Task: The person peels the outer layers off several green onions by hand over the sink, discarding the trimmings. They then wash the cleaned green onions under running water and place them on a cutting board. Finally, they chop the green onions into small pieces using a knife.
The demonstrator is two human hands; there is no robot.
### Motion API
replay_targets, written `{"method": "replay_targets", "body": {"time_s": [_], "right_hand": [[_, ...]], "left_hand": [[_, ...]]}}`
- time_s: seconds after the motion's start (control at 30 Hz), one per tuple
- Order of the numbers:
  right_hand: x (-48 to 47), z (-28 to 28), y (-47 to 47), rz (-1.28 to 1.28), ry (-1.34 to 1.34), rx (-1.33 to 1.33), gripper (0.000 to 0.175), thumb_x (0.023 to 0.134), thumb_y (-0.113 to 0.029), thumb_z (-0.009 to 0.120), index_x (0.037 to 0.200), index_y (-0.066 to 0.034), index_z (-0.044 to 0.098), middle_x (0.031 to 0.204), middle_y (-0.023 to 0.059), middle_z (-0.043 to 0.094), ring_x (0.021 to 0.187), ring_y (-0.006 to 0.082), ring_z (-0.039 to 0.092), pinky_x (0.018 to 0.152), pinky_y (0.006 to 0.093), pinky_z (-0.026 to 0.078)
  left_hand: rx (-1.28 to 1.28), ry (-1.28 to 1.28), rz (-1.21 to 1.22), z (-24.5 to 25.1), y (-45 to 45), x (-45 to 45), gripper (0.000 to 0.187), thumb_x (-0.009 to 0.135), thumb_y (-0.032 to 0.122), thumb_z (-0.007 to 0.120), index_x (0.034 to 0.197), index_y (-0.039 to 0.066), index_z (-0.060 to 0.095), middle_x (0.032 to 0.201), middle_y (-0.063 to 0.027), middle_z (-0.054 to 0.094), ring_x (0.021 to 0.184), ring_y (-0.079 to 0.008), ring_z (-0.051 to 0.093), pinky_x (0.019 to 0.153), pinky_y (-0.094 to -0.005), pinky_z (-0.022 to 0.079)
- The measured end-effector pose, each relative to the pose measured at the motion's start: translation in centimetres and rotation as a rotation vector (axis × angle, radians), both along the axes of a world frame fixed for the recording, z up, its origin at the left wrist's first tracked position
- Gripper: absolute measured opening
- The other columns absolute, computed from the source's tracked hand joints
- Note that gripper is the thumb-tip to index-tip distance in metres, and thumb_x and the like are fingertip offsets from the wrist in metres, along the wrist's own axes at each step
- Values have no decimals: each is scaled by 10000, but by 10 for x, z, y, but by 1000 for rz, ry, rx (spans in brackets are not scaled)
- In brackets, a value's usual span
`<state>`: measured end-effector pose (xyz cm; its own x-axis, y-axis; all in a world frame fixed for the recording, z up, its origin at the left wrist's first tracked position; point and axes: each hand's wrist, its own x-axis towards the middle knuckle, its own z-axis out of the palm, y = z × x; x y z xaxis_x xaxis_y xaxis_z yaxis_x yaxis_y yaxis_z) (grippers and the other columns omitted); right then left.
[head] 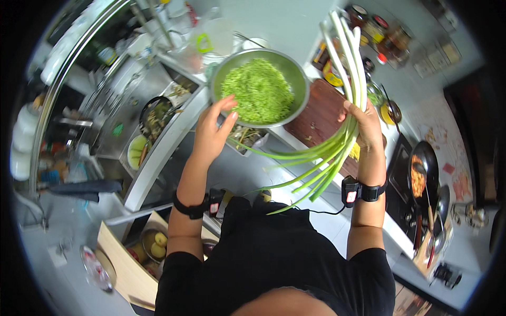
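Observation:
My right hand [365,118] is closed around a bunch of long green onions [352,79], white ends up, with the green leaves drooping toward my body and to the left. My left hand [215,126] has its fingers apart and holds nothing; its fingertips are at the near left rim of a large metal bowl [302,98]. Finely shredded green vegetable [259,91] fills much of the bowl. A dark reddish-brown cutting board [316,106] lies on the counter between the bowl and my right hand, with chopped yellow bits [354,152] near my right wrist.
At left is a metal sink [114,138] with a strainer of scraps [156,118] and a green bowl [137,152]. A wok [419,173] with food and a ladle stands on the right stove. Jars [375,27] line the back right. An open drawer [122,260] is at lower left.

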<state>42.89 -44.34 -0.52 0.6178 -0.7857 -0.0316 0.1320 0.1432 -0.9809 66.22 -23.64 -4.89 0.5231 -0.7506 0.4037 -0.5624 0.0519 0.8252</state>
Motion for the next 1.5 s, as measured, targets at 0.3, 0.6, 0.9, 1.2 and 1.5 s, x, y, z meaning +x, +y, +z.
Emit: {"method": "replay_targets", "body": {"time_s": [0.3, 0.6, 0.9, 1.2, 1.5], "right_hand": [[138, 72, 58, 363, -494, 36, 237, 781, -116, 542, 956, 2, 435, 668, 19, 405, 570, 104, 413, 588, 262, 408], [249, 79, 86, 466, -715, 175, 128, 789, -89, 522, 835, -28, 420, 647, 28, 400, 546, 116, 383, 550, 275, 388], [230, 67, 84, 506, -632, 149, 158, 787, -74, 509, 903, -17, 418, 648, 29, 392, 540, 109, 375, 535, 258, 371], [177, 40, 60, 277, -675, 238, 138, 806, -87, 489, 906, -20, 422, 612, 14, 349, 514, 91, 340, 486, 236, 334], [103, 24, 19, 200, -697, 100, 86, 804, -114, 513, 831, -43, 473, 582, -32, 366, 472, 51, 312, 428, 188, 305]], "left_hand": [[-243, 69, 335, 117, 140, 41, 296, 836, 151, 460, 1097, 11, 459, 951, -72, 565, 854, -110, 498, 779, -239, 367], [-438, 52, 830, 99, 218, 27, 174, 814, 147, 503, 951, 45, 536, 811, -20, 557, 700, -71, 498, 627, -199, 393], [301, -802, 487, 76, 137, 62, 140, 711, 114, 558, 840, 65, 535, 847, -60, 529, 714, -241, 535, 594, -319, 442], [11, -124, 531, 13, 88, 40, 27, 691, 55, 529, 712, 69, 540, 643, -23, 481, 576, -139, 483, 532, -241, 392], [-479, 1088, 731, -108, 119, 65, 135, 731, 140, 543, 798, 22, 550, 643, -14, 484, 542, -89, 454, 519, -209, 406]]}}
